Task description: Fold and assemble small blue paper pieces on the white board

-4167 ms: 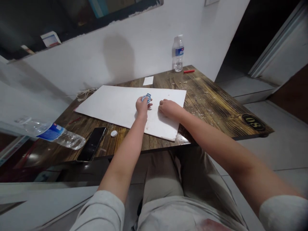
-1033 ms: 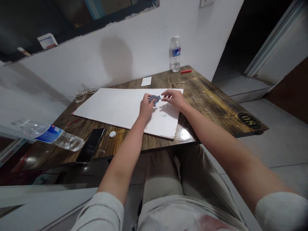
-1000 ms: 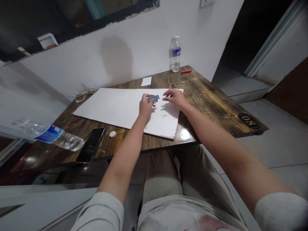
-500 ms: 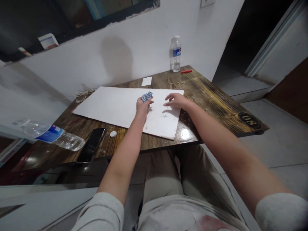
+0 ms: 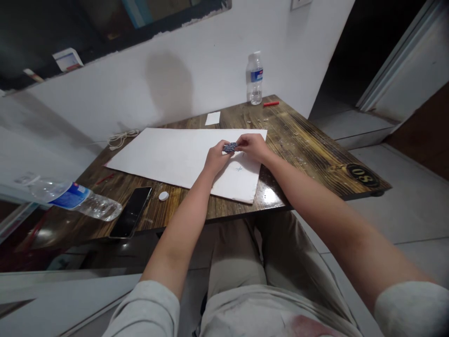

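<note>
My left hand (image 5: 216, 158) is closed around a bunch of small, dark blue, light-edged rectangular pieces (image 5: 230, 148), whose exact kind I cannot make out. Bent fingers of my right hand (image 5: 253, 145) pinch at the right end of the same bunch. Both hands are close together above the right part of a white board (image 5: 168, 152), which lies flat on the table. A small drawn cross mark (image 5: 239, 169) shows on the board just below the hands. The fingertips partly hide the pieces.
The dark wooden table (image 5: 301, 154) bears a standing water bottle (image 5: 256, 79), a red pen-like stick (image 5: 271, 104), a white paper slip (image 5: 212, 118) and a coiled cable (image 5: 121, 137). At the left are a lying bottle (image 5: 73, 195), a phone (image 5: 131, 212) and a white cap (image 5: 163, 196).
My left hand has moved right with the blue pieces, tilting them. My right hand, apart and with fingers spread before, has come left and now grips the bunch. The view has shifted slightly.
</note>
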`<action>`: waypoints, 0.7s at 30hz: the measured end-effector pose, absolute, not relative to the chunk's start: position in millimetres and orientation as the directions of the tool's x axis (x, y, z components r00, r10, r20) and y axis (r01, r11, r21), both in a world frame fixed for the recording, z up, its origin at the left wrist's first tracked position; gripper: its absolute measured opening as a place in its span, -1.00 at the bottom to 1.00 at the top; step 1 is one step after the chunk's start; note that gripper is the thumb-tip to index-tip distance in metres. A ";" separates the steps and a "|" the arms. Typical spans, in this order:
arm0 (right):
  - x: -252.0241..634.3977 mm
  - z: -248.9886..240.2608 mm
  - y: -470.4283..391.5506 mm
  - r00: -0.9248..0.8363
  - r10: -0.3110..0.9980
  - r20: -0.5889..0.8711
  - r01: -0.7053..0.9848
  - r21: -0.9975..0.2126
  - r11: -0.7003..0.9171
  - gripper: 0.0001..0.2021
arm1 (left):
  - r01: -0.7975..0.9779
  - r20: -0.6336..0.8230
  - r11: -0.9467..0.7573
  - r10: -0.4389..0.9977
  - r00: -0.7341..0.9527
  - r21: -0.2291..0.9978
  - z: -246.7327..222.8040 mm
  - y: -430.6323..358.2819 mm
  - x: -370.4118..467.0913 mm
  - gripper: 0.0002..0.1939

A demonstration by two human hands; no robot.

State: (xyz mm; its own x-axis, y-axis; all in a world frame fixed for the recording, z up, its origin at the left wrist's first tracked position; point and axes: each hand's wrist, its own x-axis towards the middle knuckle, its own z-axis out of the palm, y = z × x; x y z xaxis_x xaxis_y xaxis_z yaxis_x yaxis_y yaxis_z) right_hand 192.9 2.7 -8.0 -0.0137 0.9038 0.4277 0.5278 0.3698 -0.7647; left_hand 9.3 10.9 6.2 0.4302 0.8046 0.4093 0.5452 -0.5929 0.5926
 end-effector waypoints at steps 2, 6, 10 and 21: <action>194.2 -7.6 2.8 -0.015 0.916 0.401 0.555 -0.759 0.341 -0.83 | 0.582 0.395 -0.569 0.822 0.410 0.581 4.0 14.2 7.8 -0.66; 194.7 -8.8 1.4 -0.103 0.932 0.347 0.643 -0.691 0.329 -0.73 | 0.620 0.346 -0.533 0.846 0.406 0.575 -0.7 19.0 4.0 -0.58; 191.8 -9.7 -0.1 -0.148 0.918 0.368 0.657 -0.658 0.369 -0.79 | 0.553 0.365 -0.535 0.843 0.395 0.638 1.2 17.3 4.5 -0.71; 193.6 -11.7 2.3 -0.142 0.928 0.343 0.685 -0.643 0.343 -0.62 | 0.461 0.316 -0.445 0.889 0.332 0.768 1.2 18.7 4.2 -0.53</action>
State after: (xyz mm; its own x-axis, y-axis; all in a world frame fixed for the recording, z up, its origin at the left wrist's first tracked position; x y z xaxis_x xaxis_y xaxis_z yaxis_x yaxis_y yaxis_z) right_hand 193.6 2.3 -11.7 -0.1422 0.9284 0.3434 0.6851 0.3427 -0.6428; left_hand 4.2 18.7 1.2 0.3318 0.8890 0.3156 0.4608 -0.4447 0.7680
